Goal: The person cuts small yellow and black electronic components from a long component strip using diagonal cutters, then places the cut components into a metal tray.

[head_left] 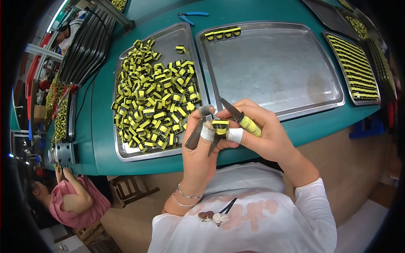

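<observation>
Just beyond my body, both hands meet over the near edge of the metal trays. My left hand (201, 147) is closed, its white-taped thumb pressed against a small yellow-and-black transformer (220, 124). Dark strips of a tool (195, 137) also show in that hand; its kind is unclear. My right hand (265, 133) is closed around a small knife (249, 125) with a yellow-wrapped handle, its dark blade pointing up and left. The right thumb, also taped white, touches the transformer's right side. A grey cover sits on one left fingertip.
A left tray (139, 157) holds a heap of similar transformers. The right tray (274, 63) has a short row at its far left corner. Blue-handled pliers (195, 14) lie behind. Another tray (352, 67) of neat rows stands far right. A person in pink (76, 198) sits at left.
</observation>
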Demonstrator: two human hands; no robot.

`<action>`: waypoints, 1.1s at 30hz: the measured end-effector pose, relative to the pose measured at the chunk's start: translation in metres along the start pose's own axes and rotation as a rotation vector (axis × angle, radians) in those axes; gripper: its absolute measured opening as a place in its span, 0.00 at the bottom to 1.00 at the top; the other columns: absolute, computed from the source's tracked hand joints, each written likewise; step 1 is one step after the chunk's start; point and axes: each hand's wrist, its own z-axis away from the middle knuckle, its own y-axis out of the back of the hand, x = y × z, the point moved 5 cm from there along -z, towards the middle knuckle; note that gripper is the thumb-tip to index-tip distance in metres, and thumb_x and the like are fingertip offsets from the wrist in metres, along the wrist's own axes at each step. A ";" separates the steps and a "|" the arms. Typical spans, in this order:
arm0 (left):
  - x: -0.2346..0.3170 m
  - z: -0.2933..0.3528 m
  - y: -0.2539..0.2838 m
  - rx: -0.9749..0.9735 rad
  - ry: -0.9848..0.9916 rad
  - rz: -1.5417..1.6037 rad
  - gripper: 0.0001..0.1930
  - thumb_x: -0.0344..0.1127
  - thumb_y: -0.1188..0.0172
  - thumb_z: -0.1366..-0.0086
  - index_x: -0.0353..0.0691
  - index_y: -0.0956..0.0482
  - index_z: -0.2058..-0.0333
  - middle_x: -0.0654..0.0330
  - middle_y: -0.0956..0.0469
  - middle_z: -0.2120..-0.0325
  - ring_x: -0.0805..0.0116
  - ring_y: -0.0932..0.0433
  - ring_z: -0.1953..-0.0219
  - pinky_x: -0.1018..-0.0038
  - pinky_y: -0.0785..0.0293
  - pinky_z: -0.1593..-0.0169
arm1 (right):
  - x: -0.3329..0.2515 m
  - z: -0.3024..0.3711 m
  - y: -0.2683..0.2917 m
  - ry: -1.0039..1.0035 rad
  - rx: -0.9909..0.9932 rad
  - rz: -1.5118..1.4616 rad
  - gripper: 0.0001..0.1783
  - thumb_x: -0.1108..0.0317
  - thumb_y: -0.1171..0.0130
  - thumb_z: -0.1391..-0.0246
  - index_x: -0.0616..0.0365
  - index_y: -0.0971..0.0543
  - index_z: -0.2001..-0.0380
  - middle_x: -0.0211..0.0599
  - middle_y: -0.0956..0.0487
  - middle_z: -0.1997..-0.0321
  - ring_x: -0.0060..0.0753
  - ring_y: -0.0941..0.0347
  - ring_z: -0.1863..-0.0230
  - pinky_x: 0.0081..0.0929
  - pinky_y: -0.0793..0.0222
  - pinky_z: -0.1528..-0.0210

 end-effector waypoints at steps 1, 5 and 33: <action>-0.001 0.000 0.002 0.002 -0.002 0.001 0.18 0.40 0.52 0.31 0.37 0.42 0.48 0.49 0.25 0.60 0.65 0.21 0.60 0.73 0.19 0.62 | 0.002 -0.001 -0.003 -0.049 -0.044 -0.035 0.15 0.71 0.42 0.50 0.65 0.23 0.57 0.37 0.26 0.62 0.27 0.31 0.58 0.25 0.35 0.54; -0.001 0.000 0.001 -0.002 -0.007 -0.032 0.17 0.41 0.50 0.32 0.35 0.37 0.52 0.52 0.26 0.61 0.66 0.21 0.64 0.74 0.17 0.67 | 0.006 0.000 -0.006 -0.050 -0.028 -0.110 0.14 0.71 0.43 0.48 0.65 0.23 0.58 0.36 0.27 0.61 0.25 0.31 0.57 0.25 0.35 0.54; 0.014 -0.008 -0.006 -0.016 -0.259 0.064 0.51 0.75 0.61 0.44 0.35 0.53 0.37 0.46 0.49 0.36 0.54 0.49 0.34 0.61 0.58 0.32 | -0.018 0.001 -0.028 0.356 0.104 0.413 0.25 0.82 0.39 0.72 0.56 0.20 0.62 0.37 0.27 0.66 0.33 0.29 0.70 0.25 0.34 0.71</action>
